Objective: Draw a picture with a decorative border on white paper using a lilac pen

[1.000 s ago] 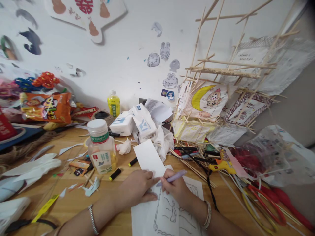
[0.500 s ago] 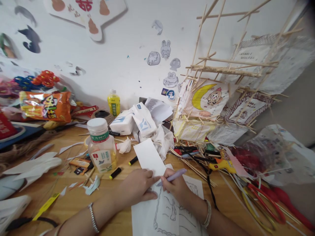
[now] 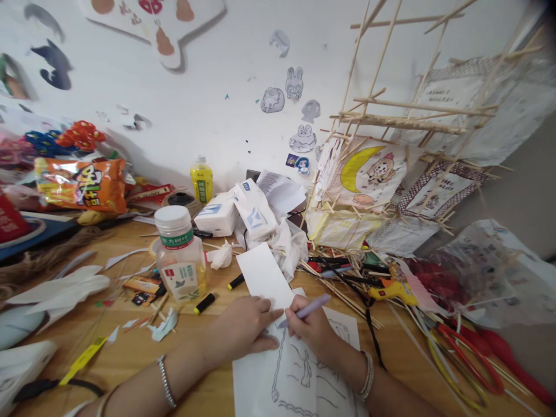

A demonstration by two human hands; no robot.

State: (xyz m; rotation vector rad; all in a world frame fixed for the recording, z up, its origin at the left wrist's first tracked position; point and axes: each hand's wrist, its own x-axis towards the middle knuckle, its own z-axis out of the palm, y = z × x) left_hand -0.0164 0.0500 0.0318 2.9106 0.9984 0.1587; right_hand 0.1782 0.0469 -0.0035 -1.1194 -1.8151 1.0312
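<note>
**A:** Holding what, exactly?

**B:** Gripping a purple pen (image 3: 315, 306) in the right hand (image 3: 311, 331), thumb and fingers closed round it, with the tip at the upper end of a wavy line (image 3: 278, 359) on the paper (image 3: 256, 382).

**A:** And with the left hand (image 3: 243, 324)?

**B:** Resting it palm-down across the same paper, fingers fairly flat and spread, with the index pointing right at the pen tip.

**A:** Whereabouts on the worktop (image 3: 208, 391)?

**B:** Towards the near edge, about midway along, with the paper running out of view at the bottom. Also showing a blank card (image 3: 263, 272) just beyond the fingers, slanting towards the back edge.

**A:** Much else about?

**B:** Loads lol. Got an upright jar (image 3: 180, 255) and a black stub (image 3: 204, 303) just off the left hand, tissue packs (image 3: 254, 209) by the back edge, a yellow glue gun (image 3: 393, 291) over on the right, and scissors (image 3: 484, 376) towards the near right corner.
</note>
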